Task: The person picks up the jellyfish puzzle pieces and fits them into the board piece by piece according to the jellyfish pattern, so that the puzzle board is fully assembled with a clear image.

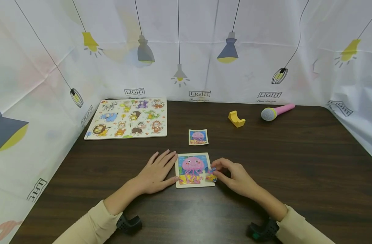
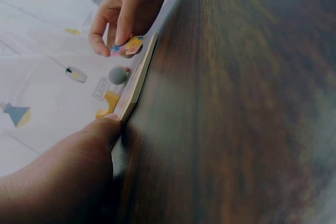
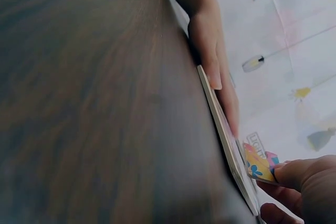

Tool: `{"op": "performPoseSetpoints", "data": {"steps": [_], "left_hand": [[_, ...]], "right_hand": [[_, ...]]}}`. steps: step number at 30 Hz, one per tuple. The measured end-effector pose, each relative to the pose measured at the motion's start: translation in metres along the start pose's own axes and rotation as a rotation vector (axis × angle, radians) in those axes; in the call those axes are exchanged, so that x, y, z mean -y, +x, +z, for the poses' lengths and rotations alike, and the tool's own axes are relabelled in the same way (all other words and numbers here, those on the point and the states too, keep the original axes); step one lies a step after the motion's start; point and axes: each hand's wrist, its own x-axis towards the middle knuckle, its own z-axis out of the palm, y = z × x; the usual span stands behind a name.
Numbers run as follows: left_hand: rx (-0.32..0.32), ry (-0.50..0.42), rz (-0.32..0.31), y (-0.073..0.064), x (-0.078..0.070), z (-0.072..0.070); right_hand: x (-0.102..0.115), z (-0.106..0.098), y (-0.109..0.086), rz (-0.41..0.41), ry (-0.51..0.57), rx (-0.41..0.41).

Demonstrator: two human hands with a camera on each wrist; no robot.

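Note:
A square jigsaw puzzle (image 1: 192,166) of a pink jellyfish lies in its pale wooden frame on the table, with a gap at its lower right. Between thumb and fingers, my right hand (image 1: 234,176) pinches a colourful puzzle piece (image 3: 260,162) just over that corner. The piece is tilted above the frame in the right wrist view. My left hand (image 1: 156,173) lies flat with fingers spread, its thumb and fingertips touching the frame's left edge. In the left wrist view the thumb (image 2: 105,129) rests at the edge of the board.
Behind the puzzle lies a small jellyfish picture card (image 1: 198,137). A large animal puzzle board (image 1: 128,118) is at the back left. A yellow curved block (image 1: 236,119) and a pink toy microphone (image 1: 277,112) sit at the back right, before a printed curtain (image 1: 253,74).

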Motion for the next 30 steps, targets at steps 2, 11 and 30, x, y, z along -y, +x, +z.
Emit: {"op": "performPoseSetpoints", "data": {"steps": [2, 11, 30], "left_hand": [[-0.001, -0.003, 0.000, 0.000, 0.000, 0.000], [0.000, 0.003, 0.001, 0.000, 0.001, 0.001], [0.003, 0.010, 0.001, 0.000, 0.001, 0.000]], "right_hand": [[0.000, 0.003, 0.002, -0.013, 0.003, 0.009], [0.003, 0.011, 0.008, -0.047, -0.003, 0.031], [-0.001, 0.016, 0.010, -0.142, -0.135, 0.003]]}}
